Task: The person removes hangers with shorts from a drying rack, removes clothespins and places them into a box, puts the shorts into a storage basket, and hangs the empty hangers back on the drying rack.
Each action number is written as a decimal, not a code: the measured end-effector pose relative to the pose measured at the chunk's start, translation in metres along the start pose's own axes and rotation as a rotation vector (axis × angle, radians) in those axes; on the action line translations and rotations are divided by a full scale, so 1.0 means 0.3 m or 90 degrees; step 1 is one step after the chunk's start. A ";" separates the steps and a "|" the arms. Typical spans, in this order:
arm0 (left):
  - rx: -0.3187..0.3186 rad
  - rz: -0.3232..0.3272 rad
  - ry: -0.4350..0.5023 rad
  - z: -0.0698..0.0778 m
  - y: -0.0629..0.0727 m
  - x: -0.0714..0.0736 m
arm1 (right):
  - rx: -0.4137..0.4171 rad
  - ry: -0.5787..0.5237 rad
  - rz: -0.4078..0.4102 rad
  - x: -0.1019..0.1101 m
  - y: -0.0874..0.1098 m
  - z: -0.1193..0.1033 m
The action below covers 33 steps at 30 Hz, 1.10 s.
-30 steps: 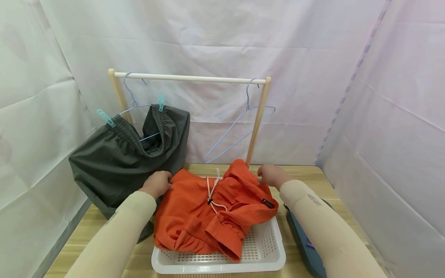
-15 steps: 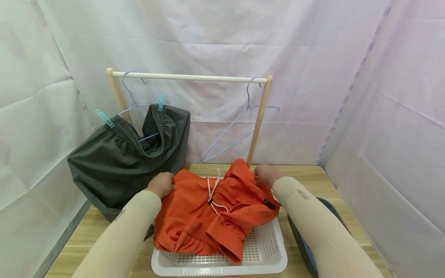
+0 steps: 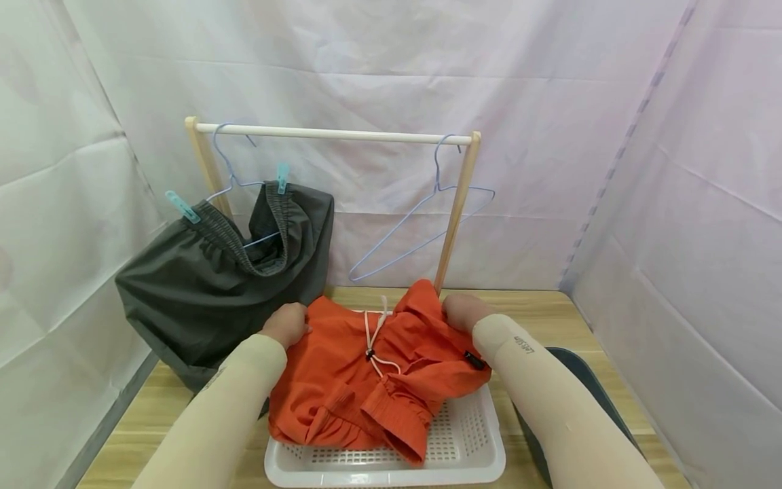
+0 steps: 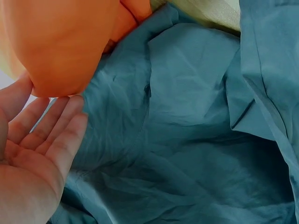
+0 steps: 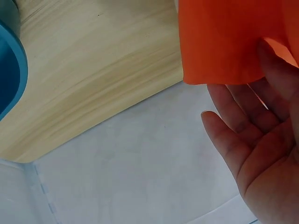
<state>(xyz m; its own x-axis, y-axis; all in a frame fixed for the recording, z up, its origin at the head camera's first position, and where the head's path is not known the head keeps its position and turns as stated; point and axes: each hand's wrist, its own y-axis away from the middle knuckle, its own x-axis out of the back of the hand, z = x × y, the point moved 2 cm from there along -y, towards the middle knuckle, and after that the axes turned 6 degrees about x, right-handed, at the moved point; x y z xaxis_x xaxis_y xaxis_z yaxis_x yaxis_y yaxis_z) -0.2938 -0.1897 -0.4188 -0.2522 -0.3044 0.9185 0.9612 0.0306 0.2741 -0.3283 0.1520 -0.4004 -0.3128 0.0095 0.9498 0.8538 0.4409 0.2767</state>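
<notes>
Orange shorts [image 3: 342, 360] with a pale drawstring lie bunched over a white plastic basket [image 3: 385, 477]. My left hand [image 3: 287, 324] is at their upper left edge, and in the left wrist view its thumb and fingertips pinch the orange cloth [image 4: 60, 51]. At the upper right edge is my right hand [image 3: 466, 312]. The right wrist view shows its thumb in front of the orange fabric [image 5: 224, 42] and several fingers behind, pinching it. The little finger stands apart from the cloth.
Dark grey shorts [image 3: 183, 299] hang from a hanger by two light blue clothespins, close beside my left hand. A bare blue hanger [image 3: 397, 224] hangs at the right end of the wooden rack [image 3: 342, 134]. A dark blue bin [image 3: 580, 370] is partly hidden by my right forearm.
Both hands have moved slightly inward along the shorts' upper edges, the right one leftward, the left one rightward. The shorts and basket have barely shifted.
</notes>
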 end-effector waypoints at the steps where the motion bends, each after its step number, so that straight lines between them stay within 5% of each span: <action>1: 0.000 -0.001 -0.004 0.001 -0.003 -0.002 | 0.002 0.003 -0.002 -0.001 -0.001 0.000; 14: -0.017 0.011 -0.021 0.009 -0.021 -0.012 | -0.009 0.011 0.025 -0.010 -0.002 -0.006; 25: -0.025 0.025 -0.035 0.014 -0.012 0.001 | 0.047 0.114 0.074 -0.004 -0.010 -0.035; 33: -0.033 0.037 -0.045 0.017 -0.003 0.004 | 0.033 0.132 0.070 0.000 0.003 -0.048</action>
<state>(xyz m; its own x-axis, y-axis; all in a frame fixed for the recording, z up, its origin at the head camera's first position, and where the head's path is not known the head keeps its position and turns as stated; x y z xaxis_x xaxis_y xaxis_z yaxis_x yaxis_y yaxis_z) -0.2954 -0.1853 -0.4166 -0.2009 -0.2351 0.9510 0.9786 -0.0030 0.2060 -0.3217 0.1394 -0.3979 -0.1227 -0.1229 0.9848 0.8536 0.4931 0.1679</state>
